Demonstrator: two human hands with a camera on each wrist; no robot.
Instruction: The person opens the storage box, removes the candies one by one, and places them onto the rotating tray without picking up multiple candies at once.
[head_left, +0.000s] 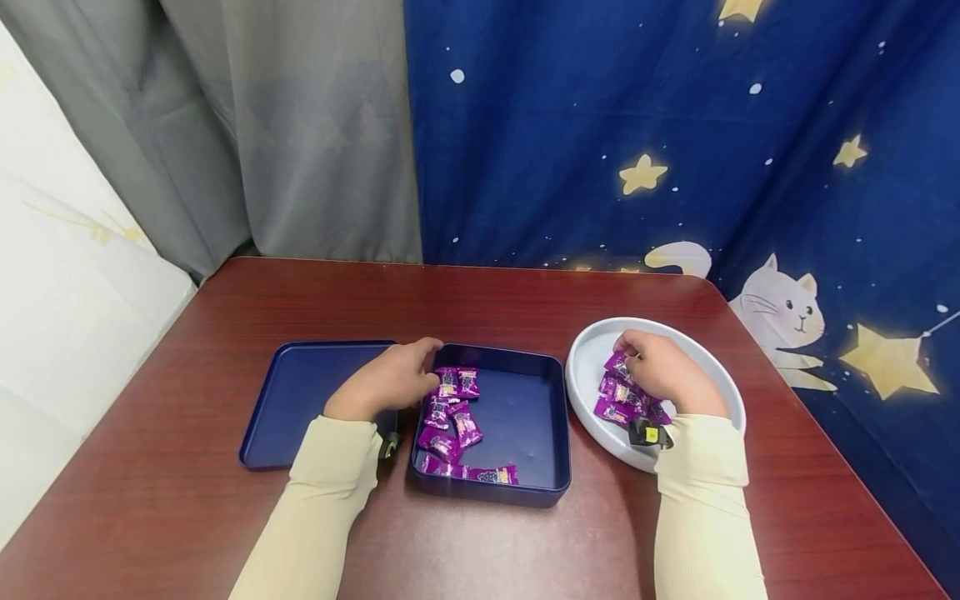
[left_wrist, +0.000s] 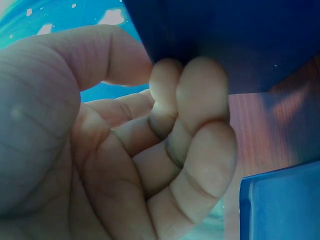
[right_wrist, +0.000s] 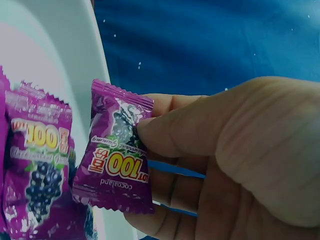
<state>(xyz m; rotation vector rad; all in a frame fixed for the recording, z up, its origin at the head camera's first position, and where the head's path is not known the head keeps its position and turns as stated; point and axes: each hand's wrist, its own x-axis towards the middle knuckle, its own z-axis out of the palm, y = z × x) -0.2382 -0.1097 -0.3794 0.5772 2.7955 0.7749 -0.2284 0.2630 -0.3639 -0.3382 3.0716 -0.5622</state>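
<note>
At right hand (right_wrist: 225, 155), candy packet (right_wrist: 117, 155) crosswise

Glossy plastic candy packets (right_wrist: 115, 150), smooth plastic box (head_left: 521, 425), smooth plate (head_left: 588, 362), glossy wood-look table (head_left: 480, 550), matt cloth curtain (head_left: 322, 150)

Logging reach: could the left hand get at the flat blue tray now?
Probably yes: the left hand, at the blue box, is close to the flat blue tray, with nothing visible between.
</note>
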